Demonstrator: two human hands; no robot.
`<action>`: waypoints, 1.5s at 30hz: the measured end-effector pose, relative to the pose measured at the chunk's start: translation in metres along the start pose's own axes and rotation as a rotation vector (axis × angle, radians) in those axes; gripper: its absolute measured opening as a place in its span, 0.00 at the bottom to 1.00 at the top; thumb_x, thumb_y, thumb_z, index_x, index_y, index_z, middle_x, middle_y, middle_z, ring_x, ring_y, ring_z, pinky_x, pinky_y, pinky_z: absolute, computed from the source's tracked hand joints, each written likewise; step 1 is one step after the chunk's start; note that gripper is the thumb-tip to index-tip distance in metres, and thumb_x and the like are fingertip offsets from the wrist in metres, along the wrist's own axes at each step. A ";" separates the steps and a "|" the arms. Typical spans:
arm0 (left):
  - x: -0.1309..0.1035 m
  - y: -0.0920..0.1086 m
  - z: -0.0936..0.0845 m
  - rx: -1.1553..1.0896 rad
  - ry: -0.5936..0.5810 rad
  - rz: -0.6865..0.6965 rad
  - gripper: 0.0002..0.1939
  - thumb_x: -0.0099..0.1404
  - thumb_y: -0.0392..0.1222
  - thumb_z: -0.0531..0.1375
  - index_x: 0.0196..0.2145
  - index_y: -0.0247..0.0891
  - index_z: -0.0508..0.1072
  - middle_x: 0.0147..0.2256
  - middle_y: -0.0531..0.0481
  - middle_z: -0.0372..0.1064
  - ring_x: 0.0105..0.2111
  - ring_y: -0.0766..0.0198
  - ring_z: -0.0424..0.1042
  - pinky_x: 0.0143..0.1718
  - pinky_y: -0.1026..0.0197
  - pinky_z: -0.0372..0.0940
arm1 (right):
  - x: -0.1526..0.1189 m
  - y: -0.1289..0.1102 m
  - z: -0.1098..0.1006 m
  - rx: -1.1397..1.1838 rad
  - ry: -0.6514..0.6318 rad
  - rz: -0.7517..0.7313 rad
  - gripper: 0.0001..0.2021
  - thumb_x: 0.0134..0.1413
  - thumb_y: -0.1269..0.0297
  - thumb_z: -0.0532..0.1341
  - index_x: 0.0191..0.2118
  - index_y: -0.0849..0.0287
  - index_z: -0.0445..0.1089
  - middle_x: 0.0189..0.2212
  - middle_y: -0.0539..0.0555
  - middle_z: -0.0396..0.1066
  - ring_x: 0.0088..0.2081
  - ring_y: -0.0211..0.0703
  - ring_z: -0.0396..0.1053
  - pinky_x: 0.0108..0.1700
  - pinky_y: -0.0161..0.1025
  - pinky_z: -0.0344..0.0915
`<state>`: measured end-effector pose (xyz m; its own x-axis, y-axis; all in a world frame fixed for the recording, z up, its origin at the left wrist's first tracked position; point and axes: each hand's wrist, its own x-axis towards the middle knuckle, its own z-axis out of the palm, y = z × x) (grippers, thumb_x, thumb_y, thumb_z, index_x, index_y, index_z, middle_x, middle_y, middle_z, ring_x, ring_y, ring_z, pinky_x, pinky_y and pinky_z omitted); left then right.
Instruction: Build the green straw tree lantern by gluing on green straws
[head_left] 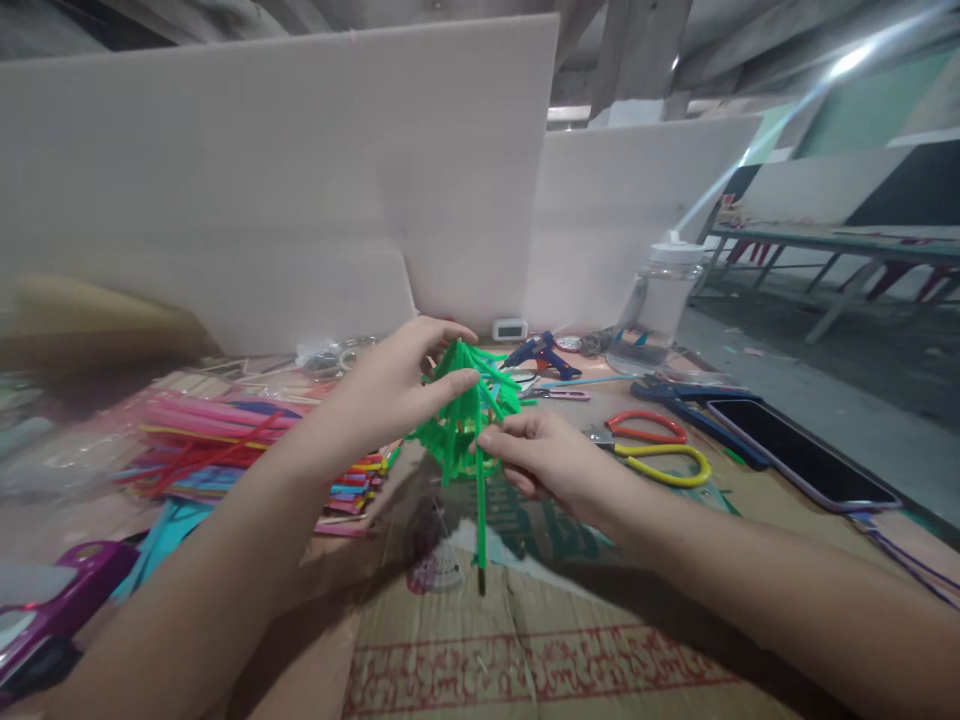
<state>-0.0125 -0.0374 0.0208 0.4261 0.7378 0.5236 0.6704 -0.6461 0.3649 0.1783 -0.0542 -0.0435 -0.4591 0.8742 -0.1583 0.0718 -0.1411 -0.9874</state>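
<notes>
Between my hands, above the cardboard, is a green craft piece (457,415) built of pipe-cleaner-like strips that meet in a peak and spread downward. My left hand (420,385) is closed around its top from the left, with the thumb across the front and the other fingers behind. On its right side, my right hand (532,455) pinches one long green strip (481,520) between thumb and fingers. That strip hangs straight down, ending in a dark tip. The far side of the piece is hidden.
Bundled colourful pipe cleaners (217,440) lie left, near a purple tape dispenser (82,600). A blue glue gun (544,355) and small white device (510,329) sit behind. Rightward are red-and-yellow-handled scissors (664,465), a phone (799,450) and a clear bottle (660,300). White boards (300,180) stand behind.
</notes>
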 end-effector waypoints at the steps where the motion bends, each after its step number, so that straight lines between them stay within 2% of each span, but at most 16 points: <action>1: 0.000 0.000 0.000 0.007 0.001 0.013 0.18 0.66 0.47 0.58 0.51 0.38 0.70 0.48 0.46 0.69 0.45 0.57 0.69 0.48 0.55 0.63 | 0.000 0.001 -0.001 -0.004 0.000 0.002 0.10 0.59 0.59 0.60 0.30 0.59 0.67 0.08 0.40 0.56 0.12 0.28 0.45 0.16 0.30 0.40; 7: -0.001 0.001 0.003 0.026 -0.006 0.004 0.21 0.63 0.45 0.61 0.52 0.39 0.68 0.49 0.46 0.68 0.46 0.56 0.70 0.48 0.53 0.64 | 0.004 0.005 -0.006 -0.087 -0.005 -0.077 0.12 0.60 0.58 0.60 0.28 0.58 0.65 0.09 0.40 0.56 0.12 0.29 0.47 0.17 0.30 0.44; 15: 0.001 0.007 0.011 0.008 0.038 -0.001 0.17 0.64 0.42 0.59 0.49 0.35 0.67 0.46 0.45 0.68 0.46 0.57 0.69 0.49 0.53 0.64 | 0.004 0.007 -0.005 -0.229 0.008 -0.142 0.13 0.60 0.58 0.59 0.26 0.58 0.64 0.11 0.41 0.57 0.14 0.30 0.51 0.19 0.31 0.46; 19: 0.001 0.006 0.010 0.016 0.038 0.006 0.16 0.64 0.40 0.59 0.49 0.36 0.67 0.46 0.45 0.68 0.46 0.57 0.69 0.49 0.53 0.64 | 0.001 -0.005 -0.008 -0.302 0.002 -0.120 0.14 0.60 0.58 0.59 0.25 0.59 0.65 0.11 0.41 0.57 0.14 0.29 0.51 0.19 0.31 0.47; 22: 0.001 0.004 0.008 0.016 0.030 0.010 0.16 0.64 0.40 0.59 0.49 0.37 0.68 0.46 0.46 0.69 0.46 0.57 0.69 0.49 0.54 0.64 | -0.005 -0.024 -0.021 -0.499 -0.028 -0.119 0.16 0.59 0.54 0.59 0.26 0.60 0.71 0.11 0.45 0.61 0.14 0.30 0.53 0.19 0.32 0.48; 24: 0.001 0.004 0.007 0.004 0.014 0.017 0.16 0.64 0.41 0.59 0.49 0.38 0.68 0.47 0.46 0.69 0.47 0.58 0.69 0.49 0.54 0.64 | -0.009 -0.036 -0.031 -0.595 0.074 -0.247 0.18 0.60 0.52 0.58 0.27 0.61 0.73 0.12 0.45 0.61 0.15 0.31 0.53 0.20 0.33 0.48; 27: 0.000 0.004 0.004 -0.034 -0.019 0.036 0.16 0.67 0.44 0.58 0.51 0.39 0.68 0.50 0.46 0.68 0.51 0.58 0.68 0.51 0.56 0.64 | -0.012 -0.045 -0.037 -0.587 0.269 -0.499 0.15 0.60 0.55 0.59 0.30 0.62 0.75 0.14 0.44 0.58 0.17 0.31 0.53 0.21 0.33 0.48; 29: -0.001 0.004 0.002 -0.055 -0.040 0.050 0.17 0.68 0.45 0.57 0.53 0.40 0.68 0.52 0.47 0.67 0.53 0.58 0.67 0.53 0.56 0.63 | -0.010 -0.043 -0.034 -0.598 0.313 -0.577 0.12 0.58 0.59 0.60 0.34 0.62 0.76 0.16 0.44 0.59 0.18 0.31 0.53 0.22 0.34 0.48; 32: -0.002 0.004 0.002 -0.076 -0.064 0.071 0.17 0.70 0.47 0.56 0.54 0.42 0.67 0.54 0.47 0.66 0.55 0.59 0.65 0.54 0.56 0.62 | -0.006 -0.036 -0.026 -0.664 0.321 -0.580 0.11 0.58 0.63 0.60 0.36 0.61 0.79 0.17 0.45 0.61 0.20 0.32 0.53 0.22 0.34 0.47; 36: -0.002 0.005 0.004 -0.078 -0.076 0.080 0.18 0.68 0.46 0.57 0.55 0.42 0.67 0.54 0.47 0.66 0.55 0.58 0.65 0.54 0.55 0.63 | -0.003 -0.029 -0.020 -0.646 0.283 -0.532 0.12 0.59 0.62 0.59 0.37 0.61 0.79 0.18 0.46 0.63 0.21 0.32 0.55 0.24 0.34 0.51; 42: -0.002 0.011 0.009 -0.053 -0.046 0.108 0.17 0.67 0.41 0.56 0.54 0.42 0.67 0.53 0.45 0.67 0.53 0.57 0.67 0.53 0.54 0.64 | -0.006 -0.033 -0.017 -0.651 0.323 -0.502 0.11 0.57 0.61 0.61 0.36 0.61 0.79 0.22 0.49 0.67 0.24 0.35 0.59 0.26 0.35 0.53; 45: -0.004 0.016 0.010 -0.039 -0.029 0.139 0.16 0.67 0.39 0.56 0.53 0.42 0.68 0.51 0.45 0.68 0.52 0.57 0.68 0.52 0.54 0.64 | -0.008 -0.035 -0.017 -0.675 0.322 -0.509 0.10 0.56 0.61 0.62 0.35 0.59 0.79 0.20 0.48 0.66 0.23 0.34 0.58 0.26 0.35 0.52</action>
<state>0.0027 -0.0482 0.0168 0.5308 0.6454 0.5493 0.5795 -0.7493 0.3205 0.1946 -0.0482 -0.0079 -0.3149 0.8584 0.4049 0.4783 0.5120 -0.7135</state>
